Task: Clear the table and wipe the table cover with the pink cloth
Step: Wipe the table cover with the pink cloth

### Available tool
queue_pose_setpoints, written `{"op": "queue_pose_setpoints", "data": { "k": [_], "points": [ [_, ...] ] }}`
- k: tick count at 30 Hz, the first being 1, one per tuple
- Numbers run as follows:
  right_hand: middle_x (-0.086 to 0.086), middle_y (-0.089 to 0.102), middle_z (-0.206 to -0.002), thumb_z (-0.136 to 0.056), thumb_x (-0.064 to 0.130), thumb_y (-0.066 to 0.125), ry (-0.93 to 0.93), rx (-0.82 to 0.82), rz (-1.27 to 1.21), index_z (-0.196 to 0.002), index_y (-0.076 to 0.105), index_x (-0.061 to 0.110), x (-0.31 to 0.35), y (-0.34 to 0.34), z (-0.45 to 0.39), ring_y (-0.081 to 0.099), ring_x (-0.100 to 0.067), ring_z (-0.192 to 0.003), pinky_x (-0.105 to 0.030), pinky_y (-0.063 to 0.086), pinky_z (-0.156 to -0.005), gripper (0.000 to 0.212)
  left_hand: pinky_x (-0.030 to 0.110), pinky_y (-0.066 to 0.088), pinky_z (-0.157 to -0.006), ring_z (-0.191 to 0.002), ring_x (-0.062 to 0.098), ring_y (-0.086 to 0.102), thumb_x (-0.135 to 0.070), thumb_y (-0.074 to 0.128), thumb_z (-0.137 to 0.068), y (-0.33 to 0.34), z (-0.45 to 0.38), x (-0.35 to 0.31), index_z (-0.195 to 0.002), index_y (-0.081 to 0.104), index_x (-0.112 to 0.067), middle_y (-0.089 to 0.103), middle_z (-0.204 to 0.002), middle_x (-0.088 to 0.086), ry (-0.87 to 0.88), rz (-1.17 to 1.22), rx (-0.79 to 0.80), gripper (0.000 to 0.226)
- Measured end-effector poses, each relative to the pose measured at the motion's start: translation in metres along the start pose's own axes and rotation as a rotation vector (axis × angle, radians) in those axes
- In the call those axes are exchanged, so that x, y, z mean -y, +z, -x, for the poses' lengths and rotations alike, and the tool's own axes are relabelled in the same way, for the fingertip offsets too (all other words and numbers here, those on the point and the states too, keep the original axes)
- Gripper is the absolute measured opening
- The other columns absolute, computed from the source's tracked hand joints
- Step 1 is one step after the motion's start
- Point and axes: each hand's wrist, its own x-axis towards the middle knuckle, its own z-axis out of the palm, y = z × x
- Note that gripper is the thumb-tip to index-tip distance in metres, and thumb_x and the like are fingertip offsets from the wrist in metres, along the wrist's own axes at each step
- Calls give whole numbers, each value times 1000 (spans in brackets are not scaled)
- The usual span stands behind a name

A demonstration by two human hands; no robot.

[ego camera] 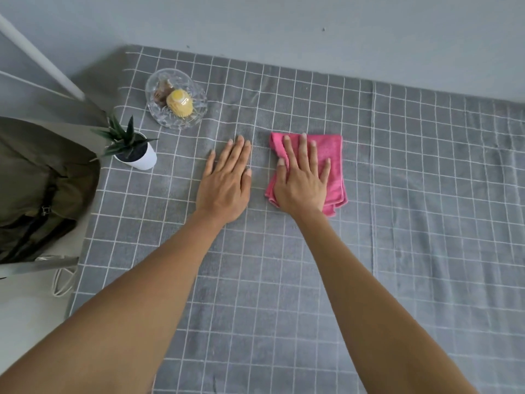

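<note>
A folded pink cloth [329, 155] lies on the grey checked table cover [426, 194] near the table's middle. My right hand [302, 180] lies flat on the cloth's left part, palm down, fingers spread. My left hand [225, 183] rests flat on the bare cover just left of the cloth, holding nothing. A small potted plant in a white pot [133, 149] stands at the left edge. Behind it a clear glass dish [196, 115] holds a yellow cupcake [179, 103] and a brown one.
A grey wall runs along the table's far side. An olive green bag [42, 183] sits on a chair just off the left edge, close to the plant. White cords hang below it.
</note>
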Motion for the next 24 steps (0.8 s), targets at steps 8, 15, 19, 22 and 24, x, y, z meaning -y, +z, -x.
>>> {"op": "queue_pose_setpoints", "data": {
  "k": [8, 15, 19, 22, 24],
  "points": [
    [7, -11, -161, -100, 45, 9, 295, -62, -18, -151, -3, 38, -68, -22, -8, -13, -15, -147, -49, -13, -116, 53, 41, -2, -122, -148, 10, -1, -32, 19, -103, 1, 0, 3, -154, 7, -20, 2, -161, -5, -5, 12, 9, 54],
    [5, -14, -160, -100, 48, 7, 124, -22, 13, -151, -7, 37, -10, -4, -7, -14, -17, -147, -48, -17, -112, 54, 42, 1, -122, -149, 11, 3, -31, 22, -103, 1, 0, 1, -154, 9, -19, 5, -161, -4, -1, -2, -6, 54],
    [10, -6, -161, -101, 44, 12, -57, -1, 26, -151, 2, 40, -16, -5, 3, -10, -13, -147, -46, -15, -115, 51, 42, 1, -122, -149, 11, 3, -31, 22, -103, 1, 0, 1, -153, 10, -19, 6, -161, -3, 3, -5, -3, 53],
    [10, -9, -160, -101, 46, 8, -21, -11, 69, -150, -3, 42, -58, -16, 2, -11, -13, -147, -46, -12, -117, 51, 41, -1, -122, -148, 11, 1, -31, 21, -103, 0, 0, 1, -153, 9, -19, 5, -161, -4, 0, 5, 1, 53],
    [8, -12, -160, -99, 48, 4, 98, -25, 84, -150, -8, 42, -87, -25, 0, -11, -16, -147, -47, -11, -117, 52, 40, -3, -121, -148, 10, 0, -31, 19, -103, -1, 0, 1, -153, 8, -20, 3, -161, -4, 0, 9, 9, 53]
  ]
}}
